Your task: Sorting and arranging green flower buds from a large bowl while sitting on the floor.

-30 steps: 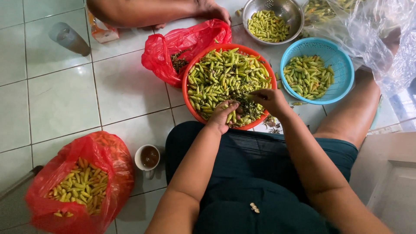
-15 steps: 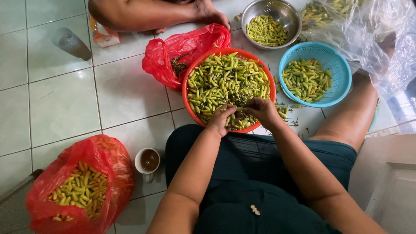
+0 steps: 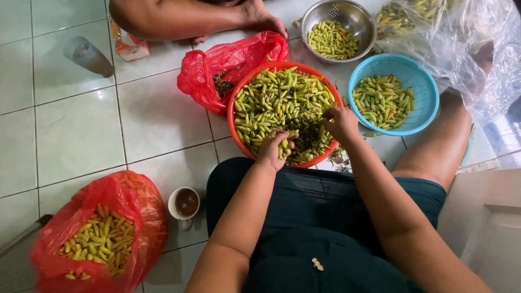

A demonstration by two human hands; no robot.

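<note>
An orange basket (image 3: 234, 126) heaped with small green chillies (image 3: 277, 97) stands on the tiled floor in front of my knees. My left hand (image 3: 275, 148) rests at its near rim, closed on a few chillies. My right hand (image 3: 341, 122) is at the basket's right side, fingers pinching a chilli among loose stems. A blue basket (image 3: 420, 81) to the right holds more green chillies.
A red bag (image 3: 228, 62) with stems lies behind the orange basket; a metal colander (image 3: 353, 16) of chillies stands further back. Another red bag (image 3: 125, 228) of chillies and a cup of brown drink (image 3: 186, 202) sit at my left. A clear plastic bag (image 3: 477, 49) lies right. Another person's arm (image 3: 184, 16) rests at the top.
My hands have moved apart within the orange basket: the right went to its right side, the left stayed at the near rim with chillies in it.
</note>
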